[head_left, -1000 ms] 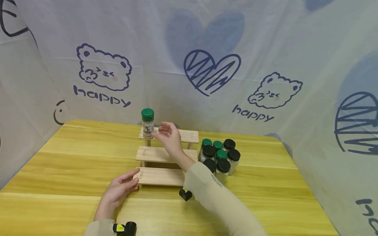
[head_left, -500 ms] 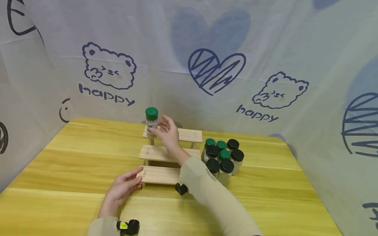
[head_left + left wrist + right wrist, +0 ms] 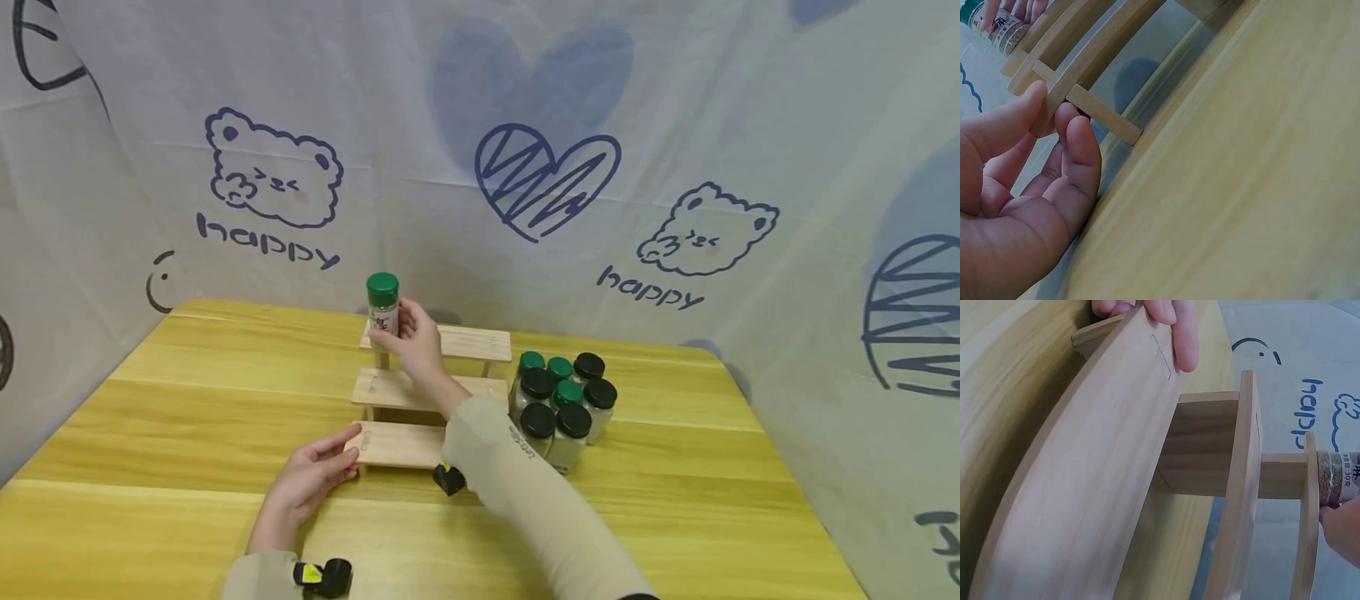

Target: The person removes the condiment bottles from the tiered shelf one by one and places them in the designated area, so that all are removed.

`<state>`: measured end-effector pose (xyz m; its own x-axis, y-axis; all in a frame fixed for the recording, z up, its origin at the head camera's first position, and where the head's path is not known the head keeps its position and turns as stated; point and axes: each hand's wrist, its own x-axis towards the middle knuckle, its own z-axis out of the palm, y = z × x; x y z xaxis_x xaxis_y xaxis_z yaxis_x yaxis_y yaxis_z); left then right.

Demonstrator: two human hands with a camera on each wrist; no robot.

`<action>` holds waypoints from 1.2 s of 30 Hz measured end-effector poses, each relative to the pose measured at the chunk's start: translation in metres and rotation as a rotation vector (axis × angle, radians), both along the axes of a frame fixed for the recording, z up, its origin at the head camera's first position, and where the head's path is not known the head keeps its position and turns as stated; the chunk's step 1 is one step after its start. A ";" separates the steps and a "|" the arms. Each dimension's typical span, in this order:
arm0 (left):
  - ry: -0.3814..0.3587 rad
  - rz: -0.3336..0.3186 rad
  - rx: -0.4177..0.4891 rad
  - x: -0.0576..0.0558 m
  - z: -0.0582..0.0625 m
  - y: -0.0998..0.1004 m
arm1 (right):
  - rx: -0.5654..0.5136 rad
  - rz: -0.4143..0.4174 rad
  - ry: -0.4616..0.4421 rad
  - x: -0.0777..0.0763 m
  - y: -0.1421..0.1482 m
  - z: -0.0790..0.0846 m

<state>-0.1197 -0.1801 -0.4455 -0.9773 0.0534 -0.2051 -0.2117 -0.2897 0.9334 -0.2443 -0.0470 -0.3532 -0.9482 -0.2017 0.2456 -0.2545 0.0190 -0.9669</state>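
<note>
A three-tier wooden step rack (image 3: 401, 446) stands on the table. On the left end of its top tier sits an upright spice jar (image 3: 383, 307) with a green lid and a printed label. My right hand (image 3: 422, 348) holds this jar, thumb in front and fingers at its right side and behind. Brown grains show in the jar (image 3: 1330, 478) in the right wrist view, its base against the top board. My left hand (image 3: 1035, 194) pinches the left end of the lowest tier, thumb above and fingers below, as the left wrist view shows.
Right of the rack, several jars with black lids (image 3: 573, 419) and green lids (image 3: 568, 392) stand close together on the yellow wood-grain table (image 3: 675, 483). A white printed cloth (image 3: 420, 225) hangs behind the table.
My right hand's fingers, earlier spread away from the jar, have closed in round it. The left hand keeps its grip on the rack. The head view has shifted slightly.
</note>
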 end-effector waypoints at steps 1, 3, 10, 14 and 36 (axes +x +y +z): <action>0.000 -0.001 -0.001 0.000 0.000 0.000 | 0.013 -0.014 0.006 -0.002 0.000 -0.002; 0.002 -0.005 -0.001 -0.001 0.000 0.000 | 0.031 -0.038 0.023 -0.005 0.000 -0.006; 0.005 -0.020 -0.003 -0.002 0.001 0.000 | 0.016 -0.075 0.085 -0.004 0.006 -0.009; 0.007 -0.016 -0.003 -0.001 0.002 0.000 | -0.003 -0.068 0.114 -0.008 0.012 -0.015; -0.015 0.016 0.020 -0.001 -0.001 0.001 | -0.085 -0.019 0.014 0.031 0.046 0.002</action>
